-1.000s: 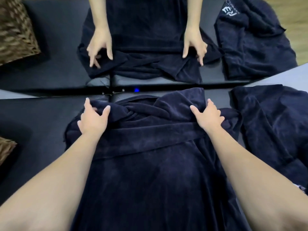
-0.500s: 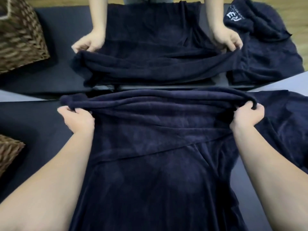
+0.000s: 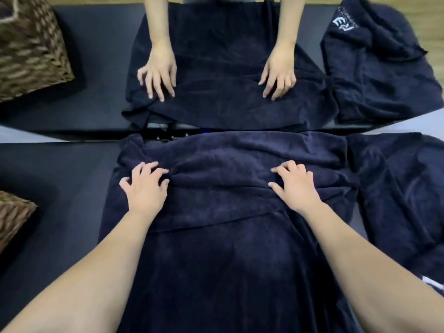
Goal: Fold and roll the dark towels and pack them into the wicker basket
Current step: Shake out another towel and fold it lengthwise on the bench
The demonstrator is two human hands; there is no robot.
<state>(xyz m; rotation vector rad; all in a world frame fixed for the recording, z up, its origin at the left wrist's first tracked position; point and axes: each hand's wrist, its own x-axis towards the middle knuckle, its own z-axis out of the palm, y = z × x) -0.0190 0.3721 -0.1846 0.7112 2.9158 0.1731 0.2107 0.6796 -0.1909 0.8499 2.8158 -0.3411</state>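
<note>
Your pinch on the towel [image 3: 223,212] edge is gone: left hand [image 3: 144,188] and right hand [image 3: 294,186] now press the laid fold, fingers spread. Folding has begun, rolling hasn't. Dark, plush and rumpled, it lies under both palms; the wicker basket [image 3: 14,215] waits beyond your left

A dark, matte table [image 3: 72,179] fills most of the view, its far edge meeting a mirror [image 3: 101,56] that stands upright along it and repeats the dark surface. Where the two meet, a narrow black strip with a small blue light [image 3: 204,133] runs near the middle of that far edge. Pale grey surface [image 3: 21,134] shows past the table's far left and far right corners, and the mirror's top right corner reflects a wooden floor [image 3: 427,22].
</note>
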